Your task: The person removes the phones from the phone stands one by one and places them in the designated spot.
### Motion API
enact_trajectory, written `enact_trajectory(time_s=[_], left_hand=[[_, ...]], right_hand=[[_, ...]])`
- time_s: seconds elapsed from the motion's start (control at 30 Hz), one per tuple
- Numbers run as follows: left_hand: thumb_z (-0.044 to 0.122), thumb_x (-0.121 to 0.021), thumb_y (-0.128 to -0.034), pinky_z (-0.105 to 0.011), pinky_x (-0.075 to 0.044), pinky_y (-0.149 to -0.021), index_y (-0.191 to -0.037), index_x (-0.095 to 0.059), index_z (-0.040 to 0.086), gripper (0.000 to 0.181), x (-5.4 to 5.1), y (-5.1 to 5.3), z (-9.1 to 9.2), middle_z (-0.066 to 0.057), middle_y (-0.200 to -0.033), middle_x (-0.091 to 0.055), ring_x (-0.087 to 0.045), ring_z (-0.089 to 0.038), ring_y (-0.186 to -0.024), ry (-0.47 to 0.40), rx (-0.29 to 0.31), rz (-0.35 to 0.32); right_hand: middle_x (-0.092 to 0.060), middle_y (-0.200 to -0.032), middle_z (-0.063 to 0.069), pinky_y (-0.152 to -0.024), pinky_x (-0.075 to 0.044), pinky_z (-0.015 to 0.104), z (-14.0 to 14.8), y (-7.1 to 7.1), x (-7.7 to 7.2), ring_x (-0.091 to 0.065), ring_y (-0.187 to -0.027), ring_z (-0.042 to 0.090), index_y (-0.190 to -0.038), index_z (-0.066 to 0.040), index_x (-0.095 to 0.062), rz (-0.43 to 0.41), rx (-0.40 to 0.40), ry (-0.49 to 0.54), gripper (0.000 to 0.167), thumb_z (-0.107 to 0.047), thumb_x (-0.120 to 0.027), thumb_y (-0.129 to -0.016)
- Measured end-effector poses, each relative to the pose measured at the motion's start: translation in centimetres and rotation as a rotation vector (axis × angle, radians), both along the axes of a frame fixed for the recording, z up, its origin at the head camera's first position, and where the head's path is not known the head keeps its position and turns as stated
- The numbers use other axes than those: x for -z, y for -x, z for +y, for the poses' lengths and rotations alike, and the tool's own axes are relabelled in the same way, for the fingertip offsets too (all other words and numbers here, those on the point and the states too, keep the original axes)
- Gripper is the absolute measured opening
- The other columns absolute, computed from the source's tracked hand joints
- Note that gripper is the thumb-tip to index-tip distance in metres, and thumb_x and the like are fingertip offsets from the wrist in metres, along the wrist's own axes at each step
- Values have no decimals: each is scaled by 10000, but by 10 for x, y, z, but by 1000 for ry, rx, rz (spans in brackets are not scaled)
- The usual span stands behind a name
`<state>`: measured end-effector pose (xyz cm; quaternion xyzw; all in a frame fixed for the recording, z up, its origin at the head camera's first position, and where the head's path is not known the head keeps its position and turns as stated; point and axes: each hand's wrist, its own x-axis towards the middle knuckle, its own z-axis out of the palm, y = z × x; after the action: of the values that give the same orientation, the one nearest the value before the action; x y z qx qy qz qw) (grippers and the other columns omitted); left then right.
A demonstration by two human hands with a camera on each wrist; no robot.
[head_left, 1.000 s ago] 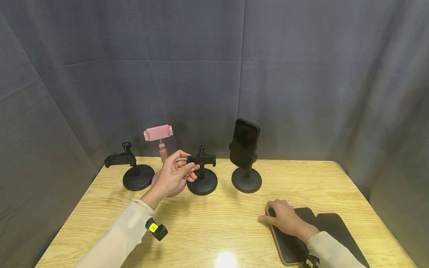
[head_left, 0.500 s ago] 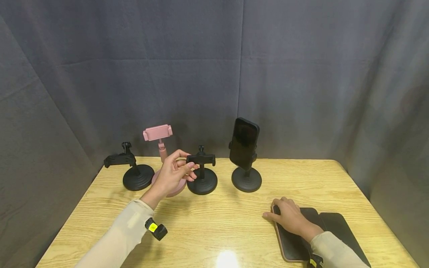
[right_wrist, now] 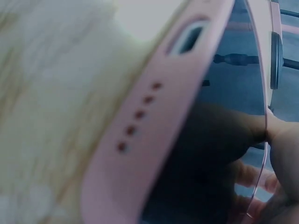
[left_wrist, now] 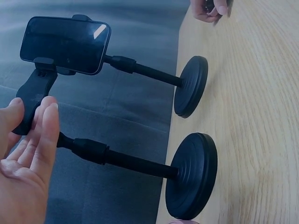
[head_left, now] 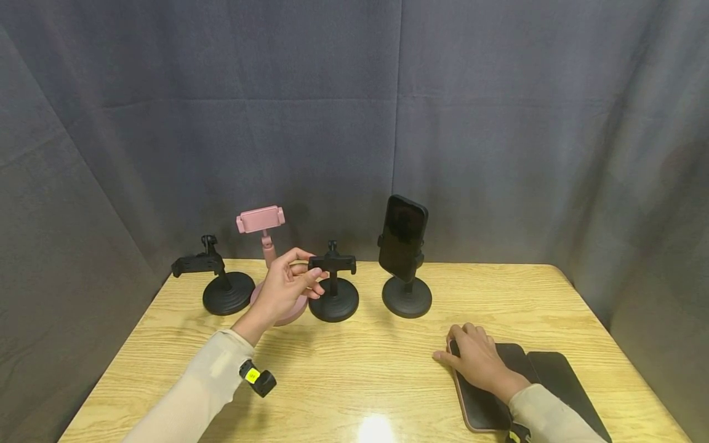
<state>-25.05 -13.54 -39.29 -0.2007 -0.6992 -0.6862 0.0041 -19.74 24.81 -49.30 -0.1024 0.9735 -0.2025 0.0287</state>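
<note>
My left hand (head_left: 282, 286) pinches one end of the clamp (head_left: 339, 264) on a black phone stand, between thumb and fingers. In the left wrist view this clamp (left_wrist: 35, 95) shows edge-on, its round base on the table. My right hand (head_left: 479, 357) lies over a pink-cased phone (head_left: 479, 409) that is flat on the wooden table. Its fingers bend over the phone's far left edge, while the thumb sticks out past the side. Close up, the right wrist view shows the pink case edge (right_wrist: 135, 135) with its port opening. The right palm is hidden.
Right of the clamp, another black stand carries an upright black phone (head_left: 404, 237). A pink stand (head_left: 260, 219) and a further black stand (head_left: 228, 294) are at the left. A dark flat phone (head_left: 562, 378) lies beside the right forearm. Grey curtains (head_left: 310, 141) enclose the table.
My right hand and the pink-cased phone have shifted slightly right and away since a second ago, then stayed almost still. My left hand keeps its pinch on the clamp.
</note>
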Motion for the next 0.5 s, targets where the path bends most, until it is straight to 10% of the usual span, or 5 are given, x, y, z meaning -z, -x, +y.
enact_trajectory(time_s=[0.13, 0.33, 0.5], left_hand=[[-24, -589, -994, -227, -618, -647, -1245, -474, -107, 288, -1, -1, 1, -268, -1037, -735, -712, -48, -654, 0, -14, -3], [-7, -579, -1005, -229, -617, -635, -1314, -470, -122, 347, 1, -3, -1, 131, -940, -704, -706, -46, -651, -9, -26, -7], [-6, -567, -1010, -254, -624, -644, -1368, -465, -119, 389, 3, -9, -3, -80, -1079, -648, -699, -42, -658, 25, -59, 13]], right_hand=[[-491, -936, 30, -703, -305, 332, 0, 1, 0, -375, -812, 201, -1027, -128, -578, 31, -17, -16, 362, -433, -734, -909], [-530, -942, 26, -704, -327, 311, 0, 1, -1, -402, -812, 175, -1028, -130, -586, 79, -51, -40, 342, -389, -764, -893], [-545, -944, 21, -710, -340, 320, 1, -1, -2, -414, -806, 166, -1043, -134, -600, 73, -53, -31, 355, -440, -726, -916]])
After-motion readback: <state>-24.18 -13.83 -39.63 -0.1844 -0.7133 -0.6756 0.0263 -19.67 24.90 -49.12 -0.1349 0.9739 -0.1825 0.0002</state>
